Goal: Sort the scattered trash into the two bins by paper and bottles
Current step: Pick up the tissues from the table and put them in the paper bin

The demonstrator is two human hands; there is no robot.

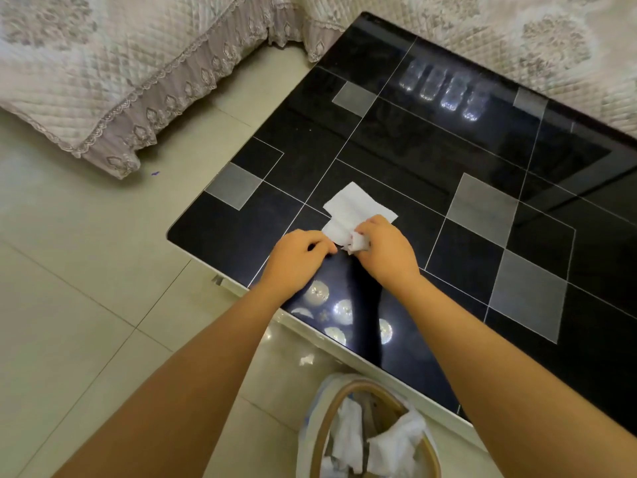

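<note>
A white paper tissue [355,207] lies flat on the glossy black table [448,160] near its front corner. My right hand [386,248] grips the tissue's near edge, bunching a crumpled wad under its fingers. My left hand [298,255] rests on the table just left of the tissue, fingers curled toward the paper's corner; whether it pinches the paper I cannot tell. A bin [322,426] with a tan rim and a plastic liner stands on the floor below the table edge, holding several crumpled white tissues. No bottle shows.
A quilted sofa cover [113,63] hangs at the upper left and another runs behind the table at the upper right. A small white scrap [306,359] lies on the beige tiled floor [69,305] beside the bin. Ceiling lights reflect in the tabletop.
</note>
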